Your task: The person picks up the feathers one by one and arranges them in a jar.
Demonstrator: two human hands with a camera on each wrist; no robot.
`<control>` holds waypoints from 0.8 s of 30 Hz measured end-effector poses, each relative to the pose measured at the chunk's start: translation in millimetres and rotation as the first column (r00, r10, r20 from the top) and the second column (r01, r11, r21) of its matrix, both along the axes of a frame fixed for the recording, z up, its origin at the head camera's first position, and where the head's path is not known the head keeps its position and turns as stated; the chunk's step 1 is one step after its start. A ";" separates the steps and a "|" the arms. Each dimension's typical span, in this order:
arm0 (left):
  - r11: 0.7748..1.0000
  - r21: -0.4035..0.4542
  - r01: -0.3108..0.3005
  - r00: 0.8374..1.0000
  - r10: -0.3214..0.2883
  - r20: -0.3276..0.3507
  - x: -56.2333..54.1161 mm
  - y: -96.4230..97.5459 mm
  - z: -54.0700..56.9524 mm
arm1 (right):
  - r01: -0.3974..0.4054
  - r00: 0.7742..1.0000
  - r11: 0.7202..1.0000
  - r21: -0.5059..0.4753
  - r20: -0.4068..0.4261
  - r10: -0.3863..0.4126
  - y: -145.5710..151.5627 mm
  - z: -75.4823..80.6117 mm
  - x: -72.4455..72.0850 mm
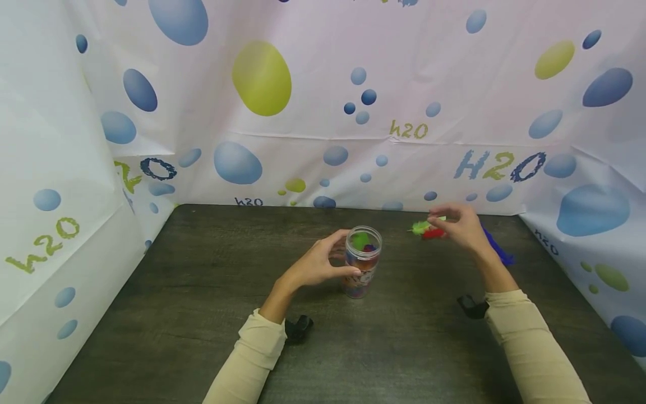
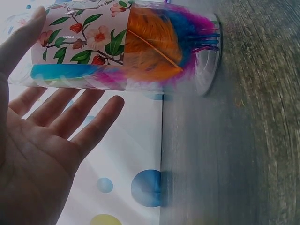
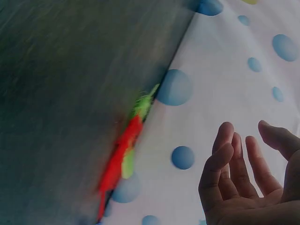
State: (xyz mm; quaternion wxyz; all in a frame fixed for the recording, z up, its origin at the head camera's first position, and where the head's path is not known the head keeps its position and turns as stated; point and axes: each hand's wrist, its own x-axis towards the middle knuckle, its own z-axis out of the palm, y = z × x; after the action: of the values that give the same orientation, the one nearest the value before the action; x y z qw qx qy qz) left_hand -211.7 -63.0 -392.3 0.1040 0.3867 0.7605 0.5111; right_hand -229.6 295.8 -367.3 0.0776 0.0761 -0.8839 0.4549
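A clear jar (image 1: 357, 287) with a floral label (image 2: 89, 35) stands upright on the dark table. My left hand (image 1: 323, 261) holds it, thumb across the front and fingers behind. Orange and blue-and-pink feathers (image 2: 154, 47) show through its wall, and a green piece (image 1: 360, 241) lies near its open mouth. Over to the right, my right hand (image 1: 456, 224) hovers above a red feather (image 1: 432, 233) and a light-green feather (image 1: 420, 227), which overlap each other. In the right wrist view its fingers are loosely bent, thumb apart, with nothing between them.
A blue feather (image 1: 499, 248) lies beyond my right wrist, partly hidden by it. The dark wooden table (image 1: 202, 292) meets a white sheet (image 1: 323, 73) with blue and green spots at its back and sides. Black wrist cameras (image 1: 299, 330) hang under both wrists.
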 end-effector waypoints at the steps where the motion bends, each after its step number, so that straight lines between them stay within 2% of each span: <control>1: 1.000 0.002 0.000 1.000 0.000 0.000 0.1 -0.3 0.1 | 0.006 1.000 1.000 0.001 0.002 -0.006 1.4 -1.7 -0.8; 14: 1.000 0.001 0.005 1.000 -0.005 0.005 -0.7 -0.2 -3.1 | 0.110 0.990 0.986 0.126 0.074 -0.120 22.6 -20.9 -12.4; 20: 1.000 0.014 0.009 1.000 -0.009 0.023 -0.8 0.7 -1.6 | 0.138 0.979 0.974 0.180 0.126 -0.162 30.0 -20.8 -16.2; 24: 1.000 0.016 0.003 1.000 -0.003 0.025 -1.1 0.3 -0.9 | 0.145 0.978 0.963 0.225 0.114 -0.174 33.5 -22.2 -20.1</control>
State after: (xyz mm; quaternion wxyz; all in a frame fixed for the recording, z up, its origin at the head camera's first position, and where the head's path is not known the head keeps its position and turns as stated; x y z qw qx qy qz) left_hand -212.8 -62.7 -393.1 0.1113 0.3823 0.7545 0.5216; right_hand -249.7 329.4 -389.5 0.0462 -0.0180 -0.9345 0.3526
